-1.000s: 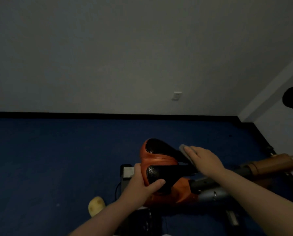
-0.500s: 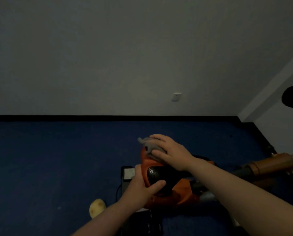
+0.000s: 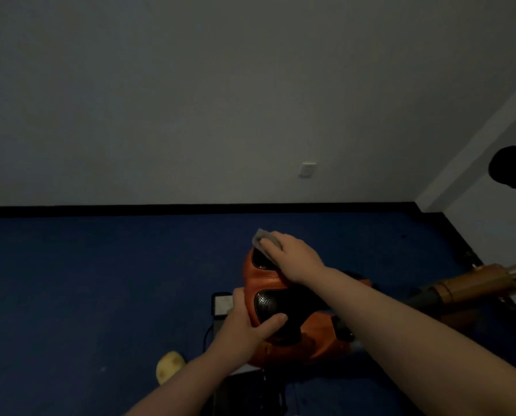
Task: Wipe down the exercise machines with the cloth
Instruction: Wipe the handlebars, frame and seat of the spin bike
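An orange and black padded saddle (image 3: 261, 280) of an exercise machine sits low in the middle of the view. My right hand (image 3: 292, 256) presses a small grey cloth (image 3: 264, 239) onto the saddle's far upper end, fingers laid over the cloth. My left hand (image 3: 247, 324) grips the saddle's near left side, thumb across the black perforated pad. The machine's orange body (image 3: 316, 340) continues below the saddle, partly hidden by my arms.
A brown and metal bar (image 3: 472, 285) of the machine runs out to the right. A black round part (image 3: 511, 169) juts in at the right edge. A yellow slipper toe (image 3: 169, 363) shows on the blue floor (image 3: 100, 280). The grey wall carries a socket (image 3: 307, 169).
My right hand has swept the cloth from the saddle's right side to its far top end. My left hand has kept its hold on the saddle.
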A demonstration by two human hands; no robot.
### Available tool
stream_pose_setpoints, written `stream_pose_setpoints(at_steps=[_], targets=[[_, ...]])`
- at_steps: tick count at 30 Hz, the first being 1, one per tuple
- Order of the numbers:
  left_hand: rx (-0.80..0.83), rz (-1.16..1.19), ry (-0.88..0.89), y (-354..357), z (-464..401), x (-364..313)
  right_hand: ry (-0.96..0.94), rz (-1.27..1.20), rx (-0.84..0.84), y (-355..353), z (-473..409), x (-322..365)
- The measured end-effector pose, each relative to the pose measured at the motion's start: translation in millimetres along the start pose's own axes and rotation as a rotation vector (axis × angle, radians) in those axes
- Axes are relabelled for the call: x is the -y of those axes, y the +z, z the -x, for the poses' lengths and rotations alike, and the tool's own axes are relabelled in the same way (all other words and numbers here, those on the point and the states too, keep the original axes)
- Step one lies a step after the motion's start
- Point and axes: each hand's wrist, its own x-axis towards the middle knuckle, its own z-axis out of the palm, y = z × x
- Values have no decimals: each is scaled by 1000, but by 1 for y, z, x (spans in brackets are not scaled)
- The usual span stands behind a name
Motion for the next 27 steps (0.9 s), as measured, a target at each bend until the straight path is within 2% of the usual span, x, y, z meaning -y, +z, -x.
stream_pose_setpoints(at_steps=[1, 3, 5, 6, 8, 10, 11, 12, 14, 16, 18, 21, 23, 24, 25, 27], targets=[[1, 6, -3, 0, 0, 0, 25, 48, -56, 6, 2, 8], [8, 3, -10, 0, 1, 1, -122, 150, -99, 11, 14, 10], [17, -8, -9, -2, 1, 1, -270, 115, 7, -1, 24, -1], [22, -6, -9, -2, 1, 0, -256, 56, 89, -12, 26, -8], [17, 2, -2, -2, 1, -2, -81, -25, 138, -20, 17, -18], [1, 7, 5, 0, 2, -2, 138, 30, 57, -15, 7, -10], [-5, 11, 9, 1, 2, -2, 175, 69, -6, -8, 4, -2], [-6, 10, 12, 1, 1, -1, 150, 92, -62, -1, 3, 6], [-6, -7, 15, 2, 0, -1, -50, 163, -107, 12, 10, 15], [-8, -15, 16, 1, 0, 0, -296, 221, -72, 9, 20, 10], [-3, -17, 17, 0, 0, 1, -369, 177, 13, -2, 28, -8], [0, -4, 22, 1, 2, -2, -113, 87, 4, -14, 28, -25], [-2, 9, 19, 1, 2, -3, 110, 70, -15, -10, 14, -10], [-1, 12, 16, 1, 2, -3, 152, 73, -33, -5, 10, 2], [2, 12, 13, 1, 1, -3, 137, 96, -63, 1, 9, 11], [10, 4, 13, 0, 1, -2, -62, 187, -120, 12, 15, 16]])
